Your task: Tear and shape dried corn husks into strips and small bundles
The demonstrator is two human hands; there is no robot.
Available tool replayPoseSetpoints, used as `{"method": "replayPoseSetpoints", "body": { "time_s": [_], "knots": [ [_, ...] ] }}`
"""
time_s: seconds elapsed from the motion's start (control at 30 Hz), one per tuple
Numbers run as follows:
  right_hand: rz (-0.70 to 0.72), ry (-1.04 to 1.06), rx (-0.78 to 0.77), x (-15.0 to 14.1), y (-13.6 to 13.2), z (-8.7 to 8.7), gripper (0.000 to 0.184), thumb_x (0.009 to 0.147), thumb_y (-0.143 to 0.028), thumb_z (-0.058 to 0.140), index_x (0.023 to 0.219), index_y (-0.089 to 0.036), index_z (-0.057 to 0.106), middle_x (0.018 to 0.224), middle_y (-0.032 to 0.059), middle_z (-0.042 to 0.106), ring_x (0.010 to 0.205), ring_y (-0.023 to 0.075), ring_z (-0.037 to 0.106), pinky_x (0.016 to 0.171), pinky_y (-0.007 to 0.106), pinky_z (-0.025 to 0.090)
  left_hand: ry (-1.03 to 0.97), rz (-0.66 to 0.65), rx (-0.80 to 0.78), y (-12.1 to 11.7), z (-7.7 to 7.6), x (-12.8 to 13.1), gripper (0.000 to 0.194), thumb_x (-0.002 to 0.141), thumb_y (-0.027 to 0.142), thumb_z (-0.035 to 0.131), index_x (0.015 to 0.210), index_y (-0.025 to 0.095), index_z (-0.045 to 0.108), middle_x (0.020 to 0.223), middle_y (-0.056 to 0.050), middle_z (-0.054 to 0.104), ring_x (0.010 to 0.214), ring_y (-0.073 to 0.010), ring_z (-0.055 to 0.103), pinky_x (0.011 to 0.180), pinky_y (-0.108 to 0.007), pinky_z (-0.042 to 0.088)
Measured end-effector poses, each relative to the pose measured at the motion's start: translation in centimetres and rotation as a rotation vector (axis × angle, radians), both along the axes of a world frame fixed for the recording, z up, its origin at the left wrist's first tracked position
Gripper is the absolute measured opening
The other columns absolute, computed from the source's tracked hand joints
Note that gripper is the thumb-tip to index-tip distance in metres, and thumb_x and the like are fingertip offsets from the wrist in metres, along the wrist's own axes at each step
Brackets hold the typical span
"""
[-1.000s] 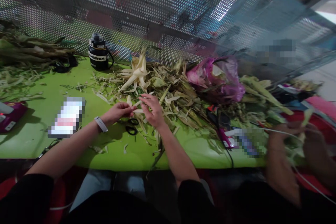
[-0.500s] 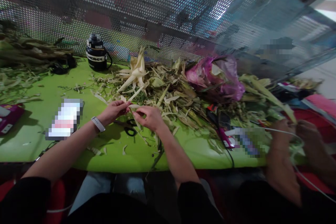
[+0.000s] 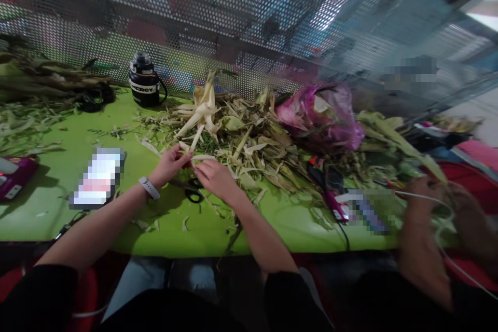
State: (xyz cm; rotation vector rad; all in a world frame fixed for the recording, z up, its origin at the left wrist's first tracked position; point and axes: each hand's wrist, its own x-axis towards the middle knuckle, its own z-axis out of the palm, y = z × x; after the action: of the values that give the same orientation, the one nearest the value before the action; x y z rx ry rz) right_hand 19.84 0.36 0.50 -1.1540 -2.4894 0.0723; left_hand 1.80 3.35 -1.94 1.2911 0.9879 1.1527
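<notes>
My left hand (image 3: 172, 164) is closed, its thumb and fingers pinching pale strips of corn husk (image 3: 197, 137). Close beside it, my right hand (image 3: 213, 175) has its fingers curled on the same husk, one strip passing above its knuckles. The fingertips of both hands nearly meet, so the exact grip is partly hidden. Black-handled scissors (image 3: 194, 195) lie on the green table just under my hands. Behind them stands a bundle of pale husk (image 3: 205, 106), knotted or folded together, in front of a heap of dry husks (image 3: 268, 137).
A black bottle (image 3: 143, 80) stands by the perforated metal screen. A phone (image 3: 99, 176) lies left on the green table (image 3: 171, 236). A pink plastic bag (image 3: 321, 116) sits among the husks. At right, another person's hands (image 3: 424, 192) hold a long husk.
My right hand has turned and moved slightly left, closer to my left hand. The pale strip at my left hand now points more steeply upward.
</notes>
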Motion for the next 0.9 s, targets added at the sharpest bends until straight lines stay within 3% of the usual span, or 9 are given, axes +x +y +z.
{"method": "replayPoseSetpoints", "body": {
  "time_s": [0.13, 0.33, 0.4, 0.53, 0.77, 0.9],
  "knots": [
    [0.043, 0.025, -0.003, 0.3, -0.5, 0.8, 0.018, 0.093, -0.025, 0.051, 0.088, -0.018, 0.067, 0.085, 0.0084, 0.068, 0.084, 0.0199, 0.062, 0.074, 0.031, 0.048, 0.011, 0.025, 0.004, -0.1, -0.2, 0.1, 0.037, 0.077, 0.041, 0.07, 0.094, 0.017, 0.048, 0.057, 0.003, 0.063, 0.051, -0.0089, 0.054, 0.053, -0.021, 0.042],
    [0.16, 0.34, -0.222, 1.5, -0.8, 2.3, 0.015, 0.091, -0.028, 0.056, 0.09, -0.02, 0.068, 0.088, 0.0037, 0.071, 0.079, 0.0157, 0.065, 0.074, 0.029, 0.05, -0.033, -0.089, -0.004, -0.6, -0.2, 0.4, 0.036, 0.076, 0.045, 0.071, 0.09, 0.017, 0.052, 0.058, 0.005, 0.059, 0.051, -0.0079, 0.053, 0.053, -0.02, 0.041],
    [0.125, 0.418, -0.185, 1.9, -0.6, 2.7, 0.015, 0.09, -0.03, 0.057, 0.088, -0.021, 0.068, 0.085, 0.0037, 0.071, 0.078, 0.0158, 0.064, 0.073, 0.029, 0.05, -0.015, -0.147, -0.003, -0.7, -0.4, 0.5, 0.038, 0.075, 0.048, 0.071, 0.087, 0.016, 0.054, 0.059, 0.003, 0.06, 0.053, -0.0087, 0.055, 0.054, -0.021, 0.042],
    [0.021, 0.426, 0.031, 2.1, -0.2, 2.7, 0.019, 0.092, -0.034, 0.056, 0.084, -0.021, 0.067, 0.084, 0.0066, 0.069, 0.084, 0.0196, 0.062, 0.079, 0.034, 0.049, 0.011, -0.188, 0.032, -0.7, -1.0, 0.7, 0.039, 0.075, 0.051, 0.071, 0.081, 0.015, 0.055, 0.063, 0.0, 0.061, 0.057, -0.0103, 0.058, 0.058, -0.023, 0.044],
    [-0.077, 0.437, -0.048, 1.5, 0.0, 1.3, 0.024, 0.095, -0.039, 0.05, 0.09, -0.021, 0.064, 0.083, 0.005, 0.069, 0.076, 0.0176, 0.064, 0.073, 0.03, 0.048, -0.041, -0.226, 0.056, -0.8, -0.8, 0.6, 0.037, 0.075, 0.047, 0.072, 0.08, 0.015, 0.056, 0.07, 0.0, 0.059, 0.066, -0.0118, 0.06, 0.066, -0.025, 0.047],
    [-0.124, 0.463, 0.046, 1.4, 0.5, 1.0, 0.023, 0.095, -0.037, 0.049, 0.086, -0.021, 0.062, 0.088, 0.0076, 0.066, 0.086, 0.0197, 0.062, 0.081, 0.032, 0.048, -0.064, -0.311, 0.012, -1.3, 0.1, 0.7, 0.035, 0.077, 0.046, 0.071, 0.082, 0.015, 0.055, 0.071, 0.001, 0.059, 0.066, -0.0109, 0.058, 0.066, -0.025, 0.047]
  ]
}}
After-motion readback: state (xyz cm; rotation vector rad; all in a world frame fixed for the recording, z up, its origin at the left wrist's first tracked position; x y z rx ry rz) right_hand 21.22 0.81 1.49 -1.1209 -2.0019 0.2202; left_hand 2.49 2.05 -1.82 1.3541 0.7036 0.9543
